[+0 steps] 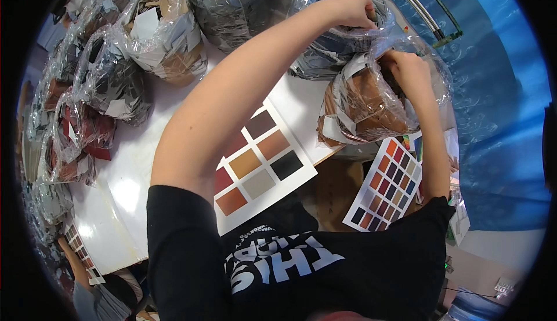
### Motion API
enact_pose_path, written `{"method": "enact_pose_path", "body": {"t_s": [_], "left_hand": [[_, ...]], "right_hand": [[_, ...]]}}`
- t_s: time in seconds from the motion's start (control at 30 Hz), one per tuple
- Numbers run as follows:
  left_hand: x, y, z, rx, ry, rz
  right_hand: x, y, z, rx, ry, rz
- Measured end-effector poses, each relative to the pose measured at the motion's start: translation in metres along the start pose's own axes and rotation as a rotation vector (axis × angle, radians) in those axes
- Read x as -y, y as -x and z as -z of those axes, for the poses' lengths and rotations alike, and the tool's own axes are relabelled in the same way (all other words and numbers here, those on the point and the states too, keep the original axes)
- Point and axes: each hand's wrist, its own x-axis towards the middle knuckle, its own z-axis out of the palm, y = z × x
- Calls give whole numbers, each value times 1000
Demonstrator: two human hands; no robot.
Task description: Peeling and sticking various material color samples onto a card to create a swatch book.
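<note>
Lying nearest on the white worktop (125,187): colour swatch card (258,161). Beyond, right hand (409,71) reaches into clear bag of brown samples (365,103), fingers hidden. Farther, left hand (354,8), fingers pinched shut on plastic of grey sample bag (328,51).

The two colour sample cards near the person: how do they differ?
The big card lies on the white table and shows a few large squares, mostly browns, greys and black. The small card sits lower, off the table edge, with many small squares, including oranges, reds and blues. The person's left arm crosses the big card; the small one lies uncovered. Both are white-backed.
</note>
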Motion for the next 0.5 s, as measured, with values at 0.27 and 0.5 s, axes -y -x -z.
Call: {"method": "enact_pose_path", "body": {"t_s": [0.27,0.5], "left_hand": [[-16,8,-2,35,-182,159],[-34,30,-14,-212,-565,-159]], "right_hand": [[2,-1,-4,1,-14,-38],[3,-3,-5,-37,98,-55]]}}
